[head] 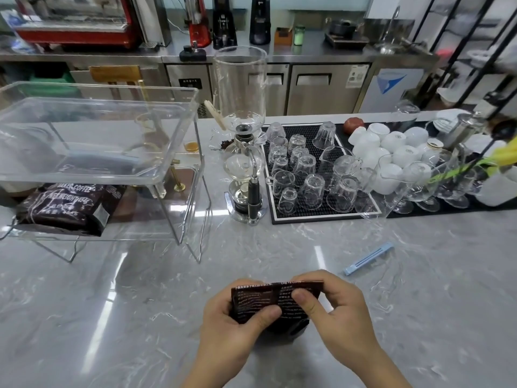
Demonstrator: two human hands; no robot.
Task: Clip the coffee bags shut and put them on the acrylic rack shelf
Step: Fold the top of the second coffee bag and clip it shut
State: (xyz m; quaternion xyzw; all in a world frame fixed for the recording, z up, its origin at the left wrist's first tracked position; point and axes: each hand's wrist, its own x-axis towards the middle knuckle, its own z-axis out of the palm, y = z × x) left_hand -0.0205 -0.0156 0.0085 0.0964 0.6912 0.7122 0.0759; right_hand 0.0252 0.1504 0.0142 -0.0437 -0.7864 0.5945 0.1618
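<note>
Coffee bag (268,302) — between both hands, seemingly folded

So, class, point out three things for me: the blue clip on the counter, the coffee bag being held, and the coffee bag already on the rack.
blue clip (368,258), head view, mid-length.
held coffee bag (258,299), head view, printed face.
racked coffee bag (64,207), head view, front panel.

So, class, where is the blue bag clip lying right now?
In the head view the blue bag clip lies on the marble counter, right of centre, beyond the right hand.
</note>
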